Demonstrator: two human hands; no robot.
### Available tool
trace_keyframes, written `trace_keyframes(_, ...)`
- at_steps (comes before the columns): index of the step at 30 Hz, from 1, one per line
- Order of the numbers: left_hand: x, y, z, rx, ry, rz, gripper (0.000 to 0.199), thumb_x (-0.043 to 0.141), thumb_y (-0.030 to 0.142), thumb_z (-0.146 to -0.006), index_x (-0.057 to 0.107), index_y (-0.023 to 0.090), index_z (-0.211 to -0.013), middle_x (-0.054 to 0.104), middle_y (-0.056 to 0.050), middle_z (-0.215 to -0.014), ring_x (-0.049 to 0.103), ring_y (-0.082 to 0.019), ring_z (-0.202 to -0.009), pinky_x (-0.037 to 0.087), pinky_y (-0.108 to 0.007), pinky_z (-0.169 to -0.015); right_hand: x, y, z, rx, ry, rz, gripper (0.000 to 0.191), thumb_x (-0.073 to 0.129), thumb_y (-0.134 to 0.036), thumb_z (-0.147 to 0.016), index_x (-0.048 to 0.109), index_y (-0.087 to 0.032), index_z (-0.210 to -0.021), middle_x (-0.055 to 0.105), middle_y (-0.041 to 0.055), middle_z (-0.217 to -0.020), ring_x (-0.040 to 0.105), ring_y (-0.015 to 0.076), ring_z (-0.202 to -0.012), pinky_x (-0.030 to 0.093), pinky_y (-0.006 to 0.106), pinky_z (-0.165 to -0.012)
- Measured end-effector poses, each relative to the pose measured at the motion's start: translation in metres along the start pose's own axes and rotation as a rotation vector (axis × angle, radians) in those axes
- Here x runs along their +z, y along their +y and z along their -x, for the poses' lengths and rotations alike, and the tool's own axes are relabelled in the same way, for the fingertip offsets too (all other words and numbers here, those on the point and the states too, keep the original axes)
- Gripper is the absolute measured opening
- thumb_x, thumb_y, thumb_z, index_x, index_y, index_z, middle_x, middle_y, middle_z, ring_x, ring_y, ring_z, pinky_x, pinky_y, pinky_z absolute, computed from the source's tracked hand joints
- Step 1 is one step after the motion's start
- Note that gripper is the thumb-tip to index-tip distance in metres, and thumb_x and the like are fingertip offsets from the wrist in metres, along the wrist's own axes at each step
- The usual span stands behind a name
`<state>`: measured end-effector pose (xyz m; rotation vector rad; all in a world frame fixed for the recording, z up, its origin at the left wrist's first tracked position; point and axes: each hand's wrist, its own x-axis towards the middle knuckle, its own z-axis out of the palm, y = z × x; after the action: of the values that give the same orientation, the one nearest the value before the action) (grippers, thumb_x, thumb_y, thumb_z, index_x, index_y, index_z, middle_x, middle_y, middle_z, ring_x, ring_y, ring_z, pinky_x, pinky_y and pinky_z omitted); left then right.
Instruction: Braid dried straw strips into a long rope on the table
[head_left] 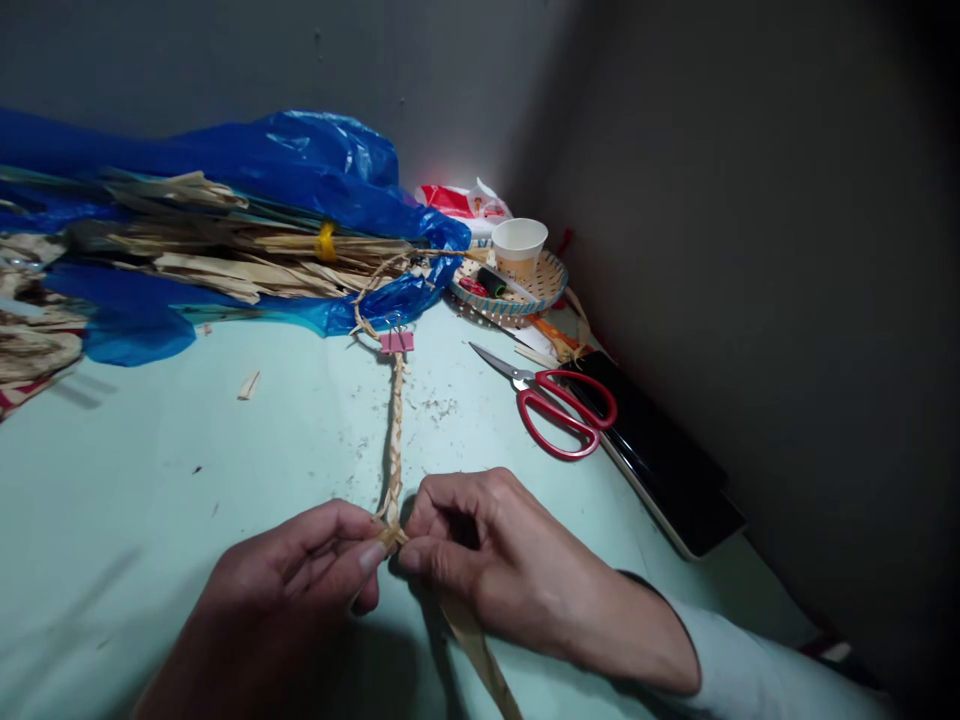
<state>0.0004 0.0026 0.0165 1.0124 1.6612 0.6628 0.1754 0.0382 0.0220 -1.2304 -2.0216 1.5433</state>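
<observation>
A braid of dried straw-like strips (397,430) runs toward me from a pink binder clip (397,343) that grips its far end. At its near end, my left hand (315,570) is closed, pinching a strip between thumb and forefinger. My right hand (487,560) pinches another strip just beside it, the fingertips nearly meeting. A long flat strip (476,645) trails from beneath my right hand toward the bottom edge. Part of the strips is hidden by my fingers.
Red-handled scissors (559,400) lie to the right, by a black flat device (660,460). Behind stand a woven basket (551,290) and a paper cup (519,245). Dried leaf strips (262,260) rest on blue plastic (330,150) at the back left. Small scraps (249,385) dot the table.
</observation>
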Motion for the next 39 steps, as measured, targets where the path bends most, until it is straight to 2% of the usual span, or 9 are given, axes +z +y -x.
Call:
trace_keyframes(7, 0.0, 0.001, 0.002, 0.027, 0.038, 0.036, 0.019, 0.068, 0.043, -0.067, 0.066, 0.024, -0.065, 0.058, 0.004, -0.049, 0.058, -0.016, -0.052, 0.048, -0.023, -0.053, -0.002, 0.003, 0.0, 0.05, -0.049, -0.212, 0.015, 0.061, -0.027, -0.087, 0.057, -0.016, -0.078, 0.058, -0.002, -0.069, 0.049, 0.0094, -0.062, 0.038, 0.021, -0.057)
trace_keyframes(11, -0.001, -0.001, 0.003, 0.093, 0.029, 0.106, 0.02, 0.069, 0.044, -0.068, 0.067, 0.023, -0.069, 0.061, 0.003, -0.054, 0.06, -0.017, -0.057, 0.05, -0.025, -0.057, 0.004, 0.001, -0.002, 0.096, -0.106, -0.497, 0.028, 0.061, -0.044, -0.089, 0.058, -0.016, -0.088, 0.063, 0.0026, -0.078, 0.058, 0.0124, -0.069, 0.047, 0.025, -0.066)
trace_keyframes(13, -0.001, -0.003, 0.003, 0.134, 0.009, 0.126, 0.02, 0.067, 0.043, -0.07, 0.067, 0.023, -0.07, 0.061, 0.002, -0.057, 0.061, -0.017, -0.061, 0.05, -0.025, -0.059, 0.008, 0.001, -0.004, 0.084, -0.117, -0.568, 0.032, 0.06, -0.048, -0.089, 0.058, -0.016, -0.091, 0.06, 0.0019, -0.077, 0.057, 0.0112, -0.063, 0.048, 0.025, -0.062)
trace_keyframes(19, -0.003, -0.009, 0.002, 0.264, -0.047, -0.025, 0.025, 0.06, 0.047, -0.079, 0.067, 0.025, -0.068, 0.065, 0.002, -0.063, 0.06, -0.017, -0.065, 0.045, -0.023, -0.062, 0.017, 0.005, -0.009, -0.002, 0.084, -0.317, 0.021, 0.057, -0.031, -0.09, 0.059, -0.015, -0.077, 0.06, 0.0009, -0.068, 0.051, 0.0101, -0.063, 0.038, 0.022, -0.059)
trace_keyframes(26, -0.016, -0.009, 0.003, 0.336, 0.056, -0.281, 0.032, 0.056, 0.052, -0.084, 0.064, 0.027, -0.067, 0.065, 0.003, -0.062, 0.061, -0.017, -0.065, 0.043, -0.023, -0.057, 0.019, 0.002, -0.007, 0.011, 0.171, -0.328, 0.019, 0.06, -0.028, -0.085, 0.059, -0.014, -0.071, 0.062, 0.001, -0.063, 0.049, 0.0093, -0.057, 0.036, 0.02, -0.054)
trace_keyframes(28, -0.01, -0.012, 0.009, 0.461, 0.123, -0.296, 0.029, 0.053, 0.047, -0.087, 0.064, 0.027, -0.07, 0.066, 0.003, -0.063, 0.061, -0.016, -0.061, 0.044, -0.022, -0.057, 0.022, 0.002, -0.006, -0.002, 0.195, -0.367, 0.019, 0.061, -0.027, -0.084, 0.06, -0.014, -0.07, 0.062, 0.001, -0.062, 0.048, 0.0082, -0.052, 0.035, 0.02, -0.051)
trace_keyframes(32, 0.005, -0.031, 0.019, 0.947, 0.304, -0.599, 0.017, 0.052, 0.021, -0.089, 0.066, 0.024, -0.08, 0.069, 0.001, -0.066, 0.063, -0.015, -0.056, 0.046, -0.025, -0.06, 0.022, 0.003, -0.007, -0.012, 0.17, -0.526, 0.014, 0.062, -0.023, -0.08, 0.064, -0.012, -0.072, 0.059, -0.0018, -0.055, 0.046, 0.0063, -0.042, 0.033, 0.019, -0.045)
trace_keyframes(35, 0.013, -0.047, 0.02, 1.256, 0.406, -0.841, 0.028, 0.045, 0.003, -0.086, 0.067, 0.017, -0.097, 0.075, -0.006, -0.078, 0.069, -0.019, -0.069, 0.049, -0.028, -0.066, 0.019, 0.002, -0.007, 0.028, 0.118, -0.618, 0.015, 0.066, -0.024, -0.077, 0.065, -0.011, -0.07, 0.057, -0.0026, -0.052, 0.045, 0.0058, -0.04, 0.033, 0.019, -0.044)
trace_keyframes(39, 0.022, -0.054, 0.02, 1.422, 0.554, -1.044, 0.032, 0.043, -0.002, -0.087, 0.066, 0.013, -0.103, 0.075, -0.008, -0.081, 0.069, -0.02, -0.073, 0.05, -0.031, -0.068, 0.017, -0.001, -0.006, 0.061, 0.072, -0.691, 0.023, 0.07, -0.032, -0.076, 0.064, -0.011, -0.069, 0.064, 0.0015, -0.061, 0.044, 0.0049, -0.042, 0.032, 0.019, -0.045)
